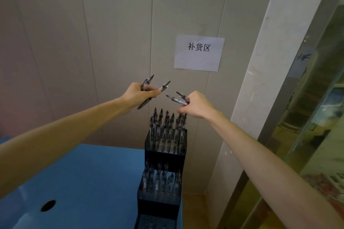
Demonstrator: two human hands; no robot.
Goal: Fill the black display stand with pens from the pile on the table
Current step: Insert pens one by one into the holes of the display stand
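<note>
Poised above the black display stand (163, 156) on the blue table (83, 182): right hand (197, 105) nearer, left hand (138, 95) alongside, fingers of each gripping two pens (177, 98) lying slantwise, tips up.

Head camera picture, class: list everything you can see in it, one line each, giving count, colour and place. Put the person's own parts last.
Display stand: one, black, stepped tiers, at the table's right edge by the wall.
Pens in the stand: many, clear with dark ends, upright in the top and middle tiers; exact count too blurred to tell.
Loose pens: two in each hand, same kind, held above the stand.
Table: one, blue, lower left, with a dark round hole near its front.
Paper sign: one, white with black characters, on the wall above the stand.
Wall panels: pale grey, behind everything.
Glass partition: one, at the right.
Left hand: grips two pens.
Right hand: grips two pens.
</note>
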